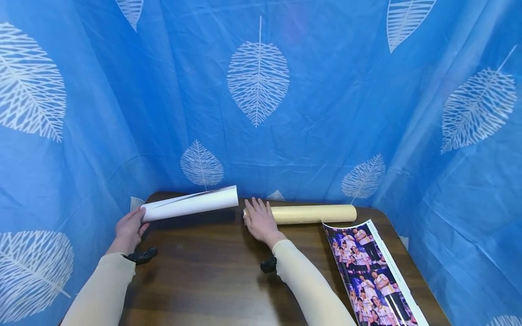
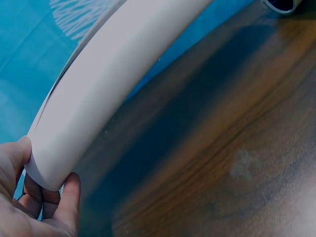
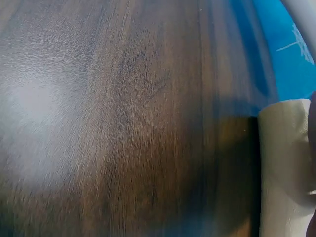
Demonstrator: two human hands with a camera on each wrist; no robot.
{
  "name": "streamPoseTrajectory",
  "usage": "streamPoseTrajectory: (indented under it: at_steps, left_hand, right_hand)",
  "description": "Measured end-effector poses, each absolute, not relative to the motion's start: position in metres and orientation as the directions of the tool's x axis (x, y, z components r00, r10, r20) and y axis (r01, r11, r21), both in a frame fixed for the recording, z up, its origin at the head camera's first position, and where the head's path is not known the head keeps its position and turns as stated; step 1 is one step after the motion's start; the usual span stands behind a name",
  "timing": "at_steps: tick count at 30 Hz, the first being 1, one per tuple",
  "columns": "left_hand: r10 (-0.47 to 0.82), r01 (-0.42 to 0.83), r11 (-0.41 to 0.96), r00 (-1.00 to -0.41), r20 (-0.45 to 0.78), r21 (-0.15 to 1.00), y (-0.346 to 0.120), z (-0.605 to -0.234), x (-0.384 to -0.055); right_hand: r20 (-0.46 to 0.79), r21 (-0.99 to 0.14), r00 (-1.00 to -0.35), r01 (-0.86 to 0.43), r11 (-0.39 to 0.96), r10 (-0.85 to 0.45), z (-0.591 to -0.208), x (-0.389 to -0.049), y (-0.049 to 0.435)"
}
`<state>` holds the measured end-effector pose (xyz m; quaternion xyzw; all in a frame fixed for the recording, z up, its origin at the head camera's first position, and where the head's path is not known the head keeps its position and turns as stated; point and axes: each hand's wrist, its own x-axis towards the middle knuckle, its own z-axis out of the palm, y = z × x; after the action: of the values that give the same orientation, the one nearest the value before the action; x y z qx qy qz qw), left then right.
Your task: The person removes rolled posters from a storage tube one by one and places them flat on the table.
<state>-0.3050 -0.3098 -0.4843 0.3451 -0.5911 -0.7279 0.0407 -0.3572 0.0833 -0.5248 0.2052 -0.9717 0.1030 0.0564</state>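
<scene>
At the back left of the table, my left hand grips the near end of a rolled sheet of white paper, thumb on one side and fingers on the other. The roll slants up to the right, and its shadow falls on the wood in the left wrist view, where the paper's loose edge runs along its side. My right hand rests with straight fingers over the left end of a pale yellow tube lying along the back edge. The tube's hollow end shows in the left wrist view.
A glossy photo poster with a curled edge lies on the right of the brown wooden table. Blue curtains with white leaf prints hang close behind and at both sides.
</scene>
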Motion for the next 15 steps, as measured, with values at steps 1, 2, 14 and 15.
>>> streamPoseTrajectory:
  at_steps: [1, 2, 14, 15]
  left_hand:
    - [-0.466, -0.345, -0.3, -0.76, -0.453, 0.889, -0.309, -0.483, -0.306]
    - [-0.464, -0.341, -0.296, -0.766, -0.446, 0.892, -0.309, -0.481, -0.306]
    - [-0.362, -0.234, -0.13, -0.893, -0.266, 0.964, -0.278, -0.455, -0.313]
    - [-0.353, -0.223, -0.086, -0.904, -0.239, 0.971, -0.273, -0.452, -0.314]
  right_hand:
    - [0.167, -0.203, -0.908, -0.413, 0.888, -0.385, -0.522, -0.356, 0.086]
    - [0.18, -0.229, -0.908, -0.412, 0.882, -0.378, -0.519, -0.356, 0.089]
    - [0.335, -0.517, -0.913, -0.383, 0.765, -0.231, -0.476, -0.352, 0.147]
    - [0.337, -0.531, -0.912, -0.388, 0.753, -0.233, -0.471, -0.351, 0.15]
